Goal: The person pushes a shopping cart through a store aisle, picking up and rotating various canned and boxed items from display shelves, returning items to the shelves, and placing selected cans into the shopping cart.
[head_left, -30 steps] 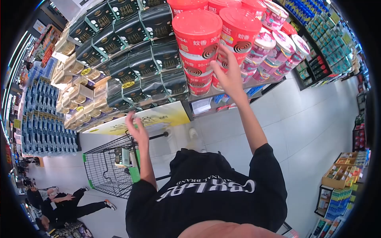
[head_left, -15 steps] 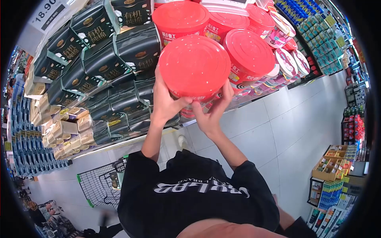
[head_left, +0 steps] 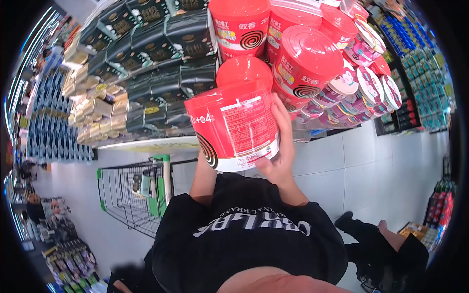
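Note:
A red tub of mosquito coils (head_left: 239, 127) is tilted so that its printed side and white base band face me. Small text fills a panel on that side, and part of a black coil picture shows at its left edge. My right hand (head_left: 281, 151) grips the right side, thumb on the lower edge and fingers along the wall. The tub hides most of my left hand (head_left: 204, 168), which is at its lower left; those fingers do not show. Directly behind is another red tub (head_left: 244, 68), with more red tubs (head_left: 310, 63) stacked to the right.
Dark packs (head_left: 161, 80) are piled at the left of the display. Pink and white round containers (head_left: 369, 85) stack at the right. A shopping cart (head_left: 129, 190) with a small item stands on the floor at left. People in dark clothes (head_left: 386, 249) are nearby at lower right and lower left.
The tub has come lower and been turned from lid-up to show its printed side. My left hand has gone behind it; my right hand has shifted to its right side. The view has shifted.

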The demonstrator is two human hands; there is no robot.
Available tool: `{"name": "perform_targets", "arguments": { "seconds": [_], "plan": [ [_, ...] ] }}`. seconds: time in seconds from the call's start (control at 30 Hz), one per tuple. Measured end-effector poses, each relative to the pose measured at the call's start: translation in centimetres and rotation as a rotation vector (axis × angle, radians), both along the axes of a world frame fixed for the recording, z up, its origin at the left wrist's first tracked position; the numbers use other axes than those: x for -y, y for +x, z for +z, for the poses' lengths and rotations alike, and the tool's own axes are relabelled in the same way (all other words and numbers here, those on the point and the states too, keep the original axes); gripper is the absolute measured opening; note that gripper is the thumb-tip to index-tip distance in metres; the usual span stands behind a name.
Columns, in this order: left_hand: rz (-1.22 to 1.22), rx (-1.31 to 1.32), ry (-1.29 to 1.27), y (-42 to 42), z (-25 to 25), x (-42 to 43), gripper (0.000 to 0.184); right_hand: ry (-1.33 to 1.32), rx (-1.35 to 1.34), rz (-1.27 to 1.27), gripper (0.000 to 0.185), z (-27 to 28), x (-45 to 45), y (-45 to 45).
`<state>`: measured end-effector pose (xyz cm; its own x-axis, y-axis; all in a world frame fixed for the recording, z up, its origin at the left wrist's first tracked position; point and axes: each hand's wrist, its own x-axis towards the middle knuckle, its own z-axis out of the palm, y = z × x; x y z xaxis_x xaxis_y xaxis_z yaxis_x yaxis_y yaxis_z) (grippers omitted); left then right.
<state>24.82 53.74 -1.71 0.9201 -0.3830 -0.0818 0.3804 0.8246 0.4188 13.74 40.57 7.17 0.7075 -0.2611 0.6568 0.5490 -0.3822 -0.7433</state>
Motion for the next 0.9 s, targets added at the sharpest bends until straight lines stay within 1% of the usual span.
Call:
{"name": "perform_targets", "arguments": {
  "seconds": [0.1,0.13,0.23,0.33,0.47,0.67,0.9],
  "plan": [
    [0.014,-0.036,0.038,-3.3,-1.1,-0.5,0.083,0.058,-0.066,0.071,0.09,-2.5,-0.4,-2.6],
    [0.021,-0.047,0.052,-4.5,-1.4,-0.6,0.083,0.128,-0.133,0.11,0.092,-2.6,-0.7,-3.7],
    [0.039,-0.069,0.096,-7.4,-2.1,-1.1,0.082,0.051,-0.101,0.093,0.09,-3.7,0.0,-6.2],
    [0.048,-0.099,0.151,-10.3,-2.7,-1.6,0.082,0.117,-0.068,0.12,0.089,-4.7,0.1,-8.2],
    [0.051,-0.123,0.203,-13.0,-3.1,-2.4,0.082,0.153,-0.09,0.134,0.089,-4.9,0.1,-10.5],
    [0.039,-0.11,0.219,-14.8,-3.2,-4.3,0.081,0.089,-0.076,0.101,0.091,-4.6,-1.6,-12.5],
    [-0.01,-0.07,0.195,-14.8,-2.9,-8.6,0.08,0.044,-0.021,0.05,0.093,-3.7,-7.3,-13.0]
  ]
}}
